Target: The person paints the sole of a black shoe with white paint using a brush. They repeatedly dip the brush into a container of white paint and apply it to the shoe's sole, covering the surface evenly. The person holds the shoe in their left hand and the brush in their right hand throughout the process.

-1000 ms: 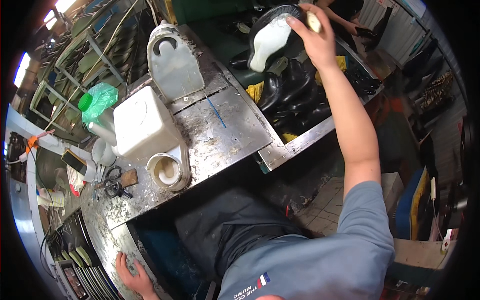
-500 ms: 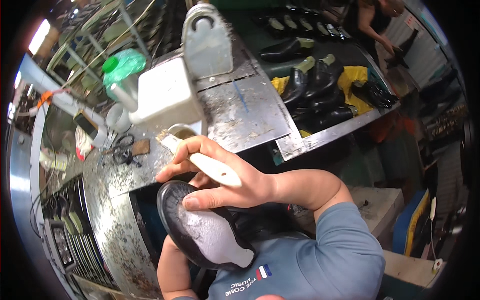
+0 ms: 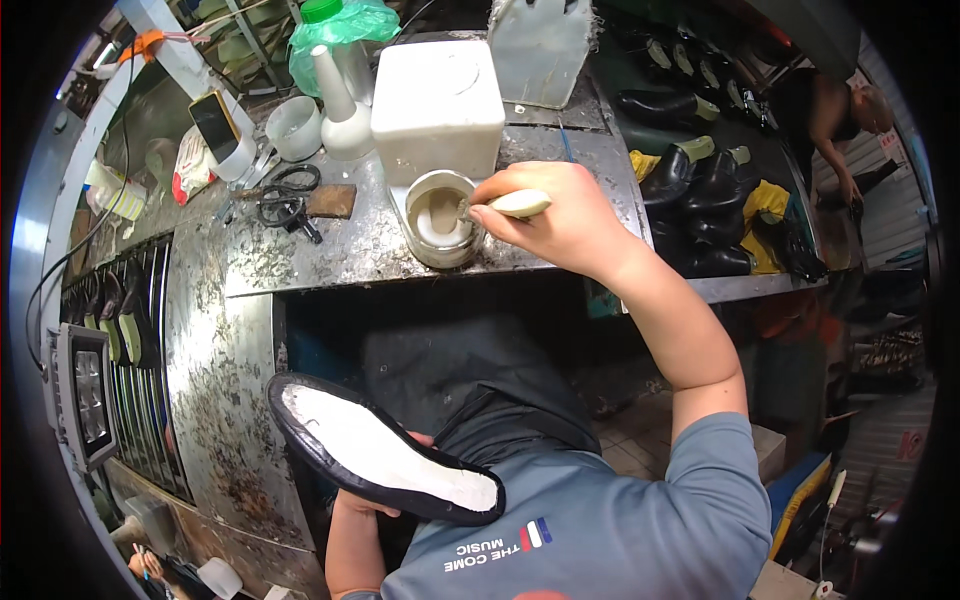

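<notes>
My right hand [image 3: 560, 220] grips a brush with a pale handle [image 3: 520, 204], its tip dipped into a round tin of whitish glue [image 3: 440, 218] on the metal bench [image 3: 330, 250]. My left hand [image 3: 385, 500] holds a black shoe [image 3: 380, 460] sole-up over my lap. The pale underside of the shoe faces me, and the hand is mostly hidden beneath it.
A white square container [image 3: 437, 105] stands just behind the tin, with a translucent jug [image 3: 540, 45] beyond it. Scissors [image 3: 285, 200], a white squeeze bottle [image 3: 342, 110] and a cup [image 3: 293, 125] lie left. Black shoes [image 3: 700, 190] fill the right shelf. Another person [image 3: 840, 120] bends at far right.
My right hand went from reaching to the far shelf, back over the shoe, and now to the glue tin with the brush. The shoe has come into my left hand above my lap.
</notes>
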### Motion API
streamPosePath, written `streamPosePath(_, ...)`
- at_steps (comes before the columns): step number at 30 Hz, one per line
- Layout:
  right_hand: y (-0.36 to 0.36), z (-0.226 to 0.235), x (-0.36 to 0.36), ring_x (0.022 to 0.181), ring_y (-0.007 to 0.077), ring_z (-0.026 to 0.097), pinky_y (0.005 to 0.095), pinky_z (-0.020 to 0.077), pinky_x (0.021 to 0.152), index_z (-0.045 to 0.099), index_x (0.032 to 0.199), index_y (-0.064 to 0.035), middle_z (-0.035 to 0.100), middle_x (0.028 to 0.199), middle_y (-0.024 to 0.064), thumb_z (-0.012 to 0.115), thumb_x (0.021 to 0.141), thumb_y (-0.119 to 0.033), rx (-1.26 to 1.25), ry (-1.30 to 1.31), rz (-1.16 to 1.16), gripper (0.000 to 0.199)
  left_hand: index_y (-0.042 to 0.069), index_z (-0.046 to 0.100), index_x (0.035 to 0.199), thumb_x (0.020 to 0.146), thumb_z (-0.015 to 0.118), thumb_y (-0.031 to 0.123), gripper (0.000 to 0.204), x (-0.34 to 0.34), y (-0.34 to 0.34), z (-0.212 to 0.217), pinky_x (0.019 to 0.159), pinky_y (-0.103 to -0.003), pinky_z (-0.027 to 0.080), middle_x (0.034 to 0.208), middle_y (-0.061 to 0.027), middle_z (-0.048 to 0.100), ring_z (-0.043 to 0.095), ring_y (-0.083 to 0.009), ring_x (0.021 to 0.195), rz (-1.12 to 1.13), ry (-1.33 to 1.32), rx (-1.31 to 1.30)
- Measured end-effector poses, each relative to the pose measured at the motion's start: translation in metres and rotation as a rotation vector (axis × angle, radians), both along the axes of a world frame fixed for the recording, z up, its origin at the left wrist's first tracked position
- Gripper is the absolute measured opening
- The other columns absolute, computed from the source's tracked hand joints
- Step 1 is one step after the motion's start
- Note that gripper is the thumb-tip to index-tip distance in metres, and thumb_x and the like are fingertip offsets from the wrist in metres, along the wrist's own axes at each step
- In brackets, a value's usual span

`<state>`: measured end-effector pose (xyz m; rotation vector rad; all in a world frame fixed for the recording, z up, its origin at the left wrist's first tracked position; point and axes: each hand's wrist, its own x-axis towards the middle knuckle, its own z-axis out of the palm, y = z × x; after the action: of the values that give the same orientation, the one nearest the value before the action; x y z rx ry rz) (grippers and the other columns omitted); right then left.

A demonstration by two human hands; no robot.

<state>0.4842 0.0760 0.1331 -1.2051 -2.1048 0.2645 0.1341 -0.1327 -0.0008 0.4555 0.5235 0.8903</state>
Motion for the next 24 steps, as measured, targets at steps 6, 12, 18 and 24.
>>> streamPosePath(6, 0.01, -0.014, -0.009, 0.078, 0.0301, 0.072, 0.039, 0.0579, 0.068, 0.077, 0.089, -0.0123, 0.074, 0.084, 0.0078, 0.077, 0.087, -0.023, 0.104, -0.046, -0.015, 0.01, 0.002, 0.036, 0.152, 0.047, 0.105, 0.028, 0.128, 0.0, 0.0, 0.006, 0.103, -0.055, 0.055, 0.133, -0.0254, 0.063, 0.065, -0.0416, 0.121, 0.05, 0.05, 0.173)
streamPosePath(12, -0.002, 0.0, -0.01, 0.076, 0.0276, 0.072, 0.0365, 0.0578, 0.066, 0.077, 0.09, -0.0118, 0.075, 0.085, 0.0055, 0.078, 0.085, -0.021, 0.18, 0.061, -0.012, 0.01, 0.003, 0.036, 0.152, 0.052, 0.105, 0.029, 0.125, 0.005, 0.014, 0.024, 0.111, -0.052, 0.049, 0.137, -0.0225, 0.06, 0.06, -0.0356, 0.127, 0.162, 0.165, 0.425)
streamPosePath(18, -0.003, -0.01, -0.015, 0.076, 0.0291, 0.071, 0.0357, 0.0573, 0.066, 0.078, 0.095, -0.0091, 0.074, 0.087, 0.0094, 0.079, 0.087, -0.019, 0.186, 0.206, 0.058, 0.013, 0.001, 0.044, 0.147, 0.088, 0.081, 0.033, 0.077, 0.018, 0.025, 0.1, 0.099, -0.051, 0.057, 0.138, -0.0234, 0.06, 0.063, -0.0358, 0.123, 0.322, 0.651, 0.18)
streamPosePath(24, -0.014, -0.02, -0.007, 0.08, 0.0256, 0.072, 0.034, 0.0553, 0.071, 0.077, 0.106, -0.0011, 0.075, 0.092, 0.0131, 0.078, 0.089, -0.012, -0.014, 0.136, 0.053, 0.02, 0.001, 0.051, 0.131, 0.094, 0.071, 0.007, 0.042, 0.009, 0.067, 0.085, 0.091, -0.044, 0.063, 0.12, -0.0211, 0.071, 0.074, -0.0364, 0.102, 0.696, 1.249, 1.526)
